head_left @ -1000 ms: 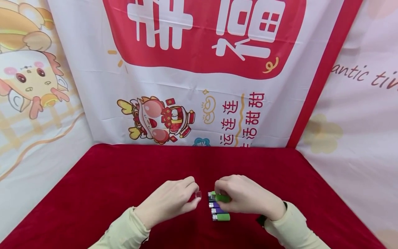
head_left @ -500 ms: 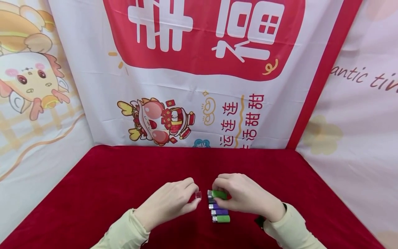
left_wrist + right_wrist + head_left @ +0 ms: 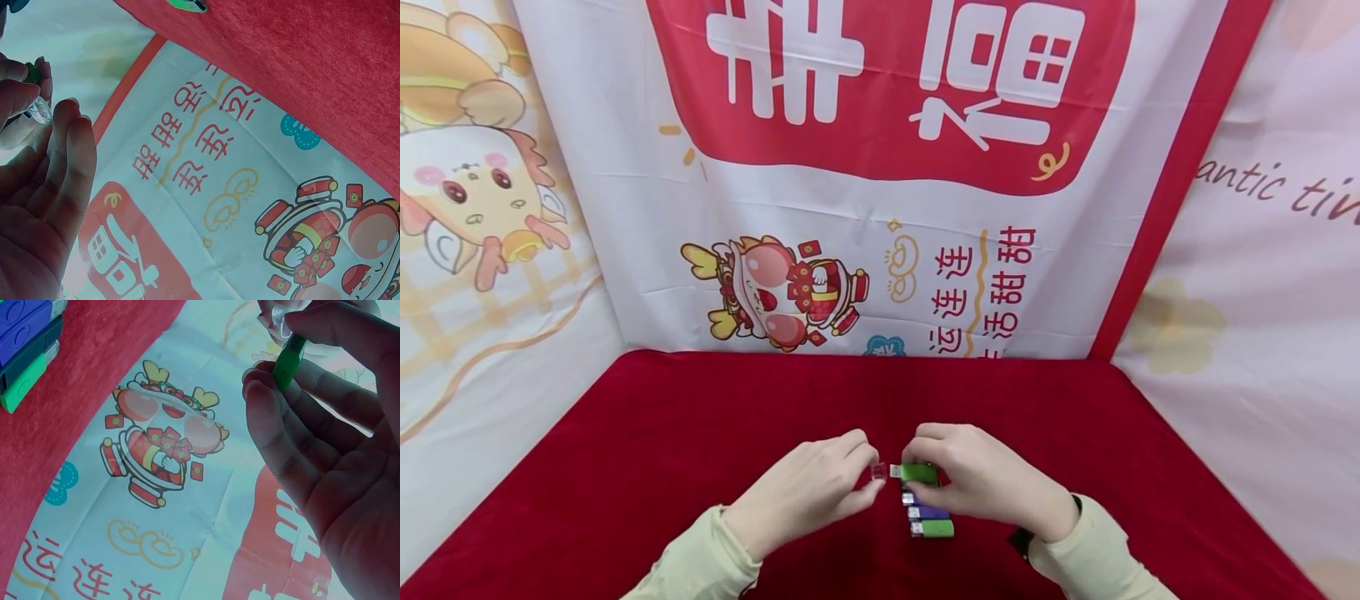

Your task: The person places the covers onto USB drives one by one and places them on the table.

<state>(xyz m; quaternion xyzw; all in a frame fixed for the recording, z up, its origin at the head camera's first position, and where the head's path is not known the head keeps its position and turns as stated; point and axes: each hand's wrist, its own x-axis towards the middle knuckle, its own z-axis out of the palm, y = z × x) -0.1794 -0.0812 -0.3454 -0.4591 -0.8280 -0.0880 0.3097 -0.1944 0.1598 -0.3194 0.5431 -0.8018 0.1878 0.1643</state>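
Pinched in my right hand (image 3: 988,483) is a green USB flash drive (image 3: 921,473), its metal plug bare and pointing left. My left hand (image 3: 812,492) holds a small clear cap (image 3: 877,472) between thumb and fingertips, close in front of that plug and roughly in line with it. The right wrist view shows the green drive (image 3: 289,367) between thumb and fingers, with the cap near its end. Below the right hand, more flash drives lie in a row on the cloth, among them a purple one (image 3: 935,513) and a green one (image 3: 937,528), plugs facing left.
A red cloth (image 3: 737,400) covers the table. Behind it hangs a printed white and red banner (image 3: 895,175), with patterned cloth walls on both sides. The right hand partly hides the upper drives of the row.
My right hand has moved left with the green flash drive, now level and with its plug almost at the clear cap. The left hand stays nearly still.
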